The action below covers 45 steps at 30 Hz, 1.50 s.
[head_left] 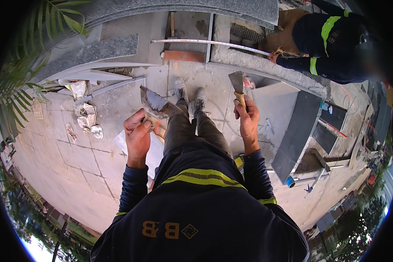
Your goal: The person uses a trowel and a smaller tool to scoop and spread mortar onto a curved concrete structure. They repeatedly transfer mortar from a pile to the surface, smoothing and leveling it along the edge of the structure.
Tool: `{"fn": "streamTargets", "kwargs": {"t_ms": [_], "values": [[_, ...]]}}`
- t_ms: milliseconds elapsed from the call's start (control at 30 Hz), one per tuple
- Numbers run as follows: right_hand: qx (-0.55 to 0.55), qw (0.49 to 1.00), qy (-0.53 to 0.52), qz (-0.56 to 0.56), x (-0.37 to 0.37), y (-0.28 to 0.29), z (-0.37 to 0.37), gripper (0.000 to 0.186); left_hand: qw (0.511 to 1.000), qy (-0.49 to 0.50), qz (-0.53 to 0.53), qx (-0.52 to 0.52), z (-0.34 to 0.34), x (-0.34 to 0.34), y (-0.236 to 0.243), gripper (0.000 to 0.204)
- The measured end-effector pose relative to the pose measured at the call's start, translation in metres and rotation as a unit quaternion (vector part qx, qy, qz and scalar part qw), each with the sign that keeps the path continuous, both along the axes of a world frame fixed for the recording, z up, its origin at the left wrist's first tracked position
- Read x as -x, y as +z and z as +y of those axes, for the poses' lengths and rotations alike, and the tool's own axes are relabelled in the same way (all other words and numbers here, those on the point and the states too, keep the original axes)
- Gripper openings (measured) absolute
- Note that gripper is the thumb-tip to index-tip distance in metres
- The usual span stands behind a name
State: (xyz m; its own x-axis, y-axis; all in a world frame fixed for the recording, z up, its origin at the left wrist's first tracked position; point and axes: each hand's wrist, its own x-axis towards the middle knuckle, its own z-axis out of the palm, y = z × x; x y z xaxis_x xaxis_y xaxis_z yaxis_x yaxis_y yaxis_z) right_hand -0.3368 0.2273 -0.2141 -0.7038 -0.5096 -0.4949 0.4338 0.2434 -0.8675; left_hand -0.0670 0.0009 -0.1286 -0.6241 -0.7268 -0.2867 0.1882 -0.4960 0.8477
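Note:
My left hand (139, 133) is closed around the handle of a wide putty knife (166, 112), whose broad metal blade points away from me. A patch of glossy grey paste (155, 99) lies on that blade. In my right hand (249, 118) is a narrower putty knife (237, 82) with a wooden handle, its dark blade upright and tapering toward the grip. The two tools are held apart, in front of my legs. Whether the narrow blade carries any paste, I cannot tell.
A co-worker (310, 35) leans in at the far right, with a hand on a long pale rod (209, 42). Dark stone slabs (294, 135) stand to my right. Crumpled gloves (87, 115) lie on the left floor, near palm leaves (19, 87). Curved grey slabs (96, 52) stretch across the far side.

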Motion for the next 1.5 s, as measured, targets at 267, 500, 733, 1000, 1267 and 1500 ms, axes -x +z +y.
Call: {"fn": "streamTargets", "kwargs": {"t_ms": [267,500,733,1000,1267,1500], "values": [[0.011,1.0,0.019,0.022,0.005,0.011,-0.008,0.034,1.0,0.015,-0.001,0.013,0.004,0.001,0.005,0.04],[0.035,0.999,0.011,0.012,-0.006,0.027,0.001,0.033,1.0,-0.008,-0.022,0.014,0.015,-0.002,0.011,0.04],[0.052,0.999,0.004,0.013,-0.016,0.039,0.01,0.033,0.999,0.032,-0.043,-0.001,0.025,-0.001,0.035,0.039],[0.17,0.985,-0.014,0.026,-0.005,0.067,-0.026,0.035,0.997,0.011,0.004,0.079,0.017,0.002,0.059,0.038],[0.128,0.924,0.006,0.361,0.135,0.228,-0.209,0.038,0.995,0.045,0.023,0.089,0.029,0.011,0.078,0.04],[0.021,0.943,0.11,0.314,0.222,0.255,-0.328,0.039,0.993,0.068,0.049,0.085,0.042,-0.001,0.079,0.038]]}}
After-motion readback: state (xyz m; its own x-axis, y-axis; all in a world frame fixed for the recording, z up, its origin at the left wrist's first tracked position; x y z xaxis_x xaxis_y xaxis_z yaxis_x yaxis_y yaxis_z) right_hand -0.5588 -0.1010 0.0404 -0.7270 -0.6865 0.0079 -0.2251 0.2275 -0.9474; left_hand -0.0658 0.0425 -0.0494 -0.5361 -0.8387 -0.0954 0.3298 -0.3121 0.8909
